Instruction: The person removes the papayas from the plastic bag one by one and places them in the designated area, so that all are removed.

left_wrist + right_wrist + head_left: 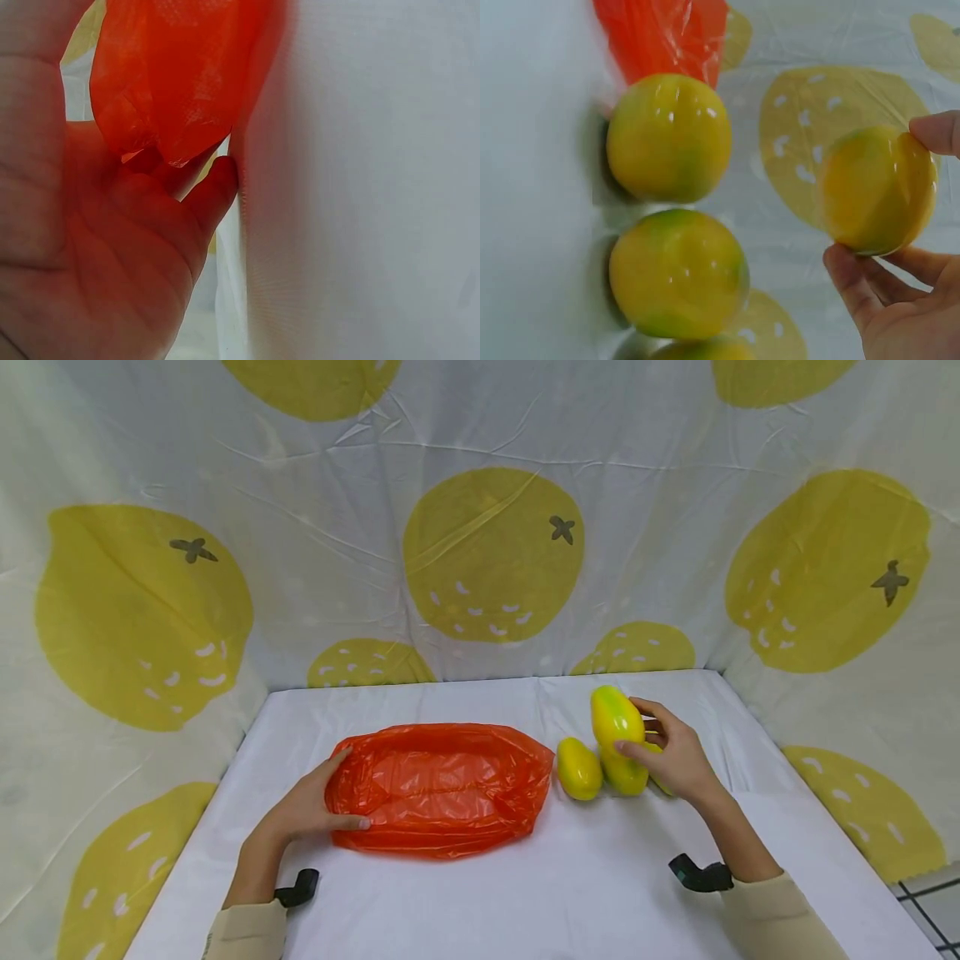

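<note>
A red plastic bag [442,789] lies on the white table with its mouth spread upward. My left hand [300,806] holds the bag's left end, thumb over the front rim and fingers at the back rim. In the left wrist view, the red film [184,75] runs between thumb and fingers. Right of the bag, my right hand [678,758] pinches a glossy yellow-green mango [613,714] between thumb and fingers, raised above the others. Below it sit one mango [579,769] beside the bag, a second mango [624,775], and a third mango [705,349] partly hidden by the hand.
White cloth [487,902] covers the table. A curtain [645,552] printed with big yellow fruit stands along the back and both sides. A dark wrist device [701,872] sits at each sleeve cuff.
</note>
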